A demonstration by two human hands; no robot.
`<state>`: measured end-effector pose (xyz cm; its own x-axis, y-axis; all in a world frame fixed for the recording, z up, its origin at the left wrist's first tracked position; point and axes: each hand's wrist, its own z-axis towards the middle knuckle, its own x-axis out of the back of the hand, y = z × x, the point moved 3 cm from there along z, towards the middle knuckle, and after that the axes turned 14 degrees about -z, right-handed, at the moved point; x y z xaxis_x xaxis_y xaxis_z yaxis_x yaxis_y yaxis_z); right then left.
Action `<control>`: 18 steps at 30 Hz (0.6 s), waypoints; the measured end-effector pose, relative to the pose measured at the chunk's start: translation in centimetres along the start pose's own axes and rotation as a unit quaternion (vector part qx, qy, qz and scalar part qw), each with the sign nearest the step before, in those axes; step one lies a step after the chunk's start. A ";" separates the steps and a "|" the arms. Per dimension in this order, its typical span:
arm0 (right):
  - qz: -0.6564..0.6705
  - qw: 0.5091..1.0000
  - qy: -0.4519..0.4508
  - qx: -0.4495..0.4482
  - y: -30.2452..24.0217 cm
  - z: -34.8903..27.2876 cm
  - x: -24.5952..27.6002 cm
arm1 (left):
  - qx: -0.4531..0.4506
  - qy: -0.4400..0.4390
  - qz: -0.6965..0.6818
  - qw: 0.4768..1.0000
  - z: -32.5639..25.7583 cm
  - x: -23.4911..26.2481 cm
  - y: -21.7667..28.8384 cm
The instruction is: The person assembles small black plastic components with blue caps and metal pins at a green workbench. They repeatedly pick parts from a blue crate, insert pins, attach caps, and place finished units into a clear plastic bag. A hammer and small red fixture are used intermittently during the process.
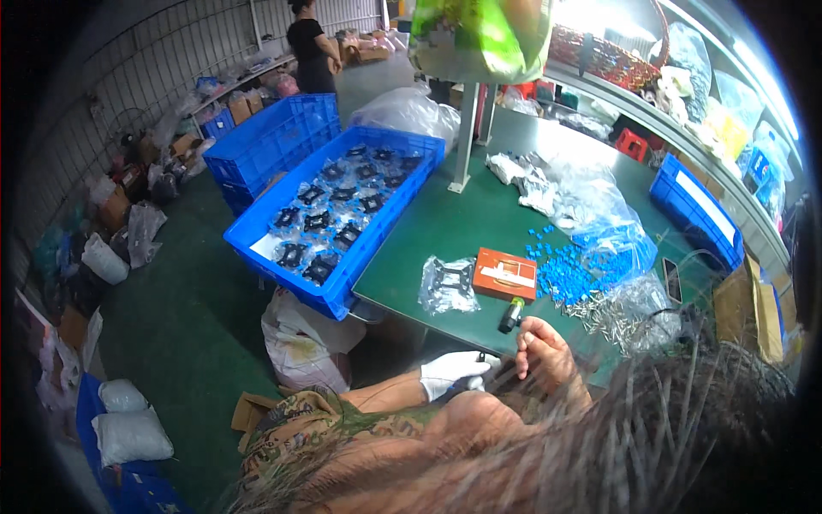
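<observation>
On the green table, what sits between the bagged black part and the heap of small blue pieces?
In the head view, a red-orange box sits between the bagged black part and the blue pieces.

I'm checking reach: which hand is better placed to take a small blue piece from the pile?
Probably right: the bare right hand is nearer the blue pieces; the gloved left hand is farther off and seems to hold a dark object.

A workshop: green workbench (458, 224), blue crates (282, 280).
</observation>
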<state>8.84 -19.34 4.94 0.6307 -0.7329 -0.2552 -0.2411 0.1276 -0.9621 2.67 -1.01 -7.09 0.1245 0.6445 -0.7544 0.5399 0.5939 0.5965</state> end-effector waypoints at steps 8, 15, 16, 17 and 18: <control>-0.788 0.579 -0.020 0.211 0.1 1.2 1.4 | -0.036 0.042 0.253 0.966 -2.8 -4.0 4.0; -0.869 0.447 -0.027 0.212 -0.1 1.8 2.1 | -0.007 -0.023 0.261 0.965 -2.1 -4.1 3.2; -0.873 0.435 -0.032 0.217 0.1 1.7 2.1 | -0.006 -0.027 0.259 0.965 -2.0 -4.1 3.2; -0.878 0.423 -0.035 0.222 0.4 1.6 2.3 | -0.004 -0.032 0.257 0.966 -2.0 -4.1 3.0; -0.880 0.414 -0.039 0.229 0.8 1.6 2.4 | -0.001 -0.032 0.258 0.966 -2.2 -4.1 2.9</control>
<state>11.34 -19.92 3.38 -0.4414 0.0608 0.8952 0.7968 -0.4322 0.4222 1.90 -0.81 -1.67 0.4282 0.8237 -0.3717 0.3908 0.2021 0.8980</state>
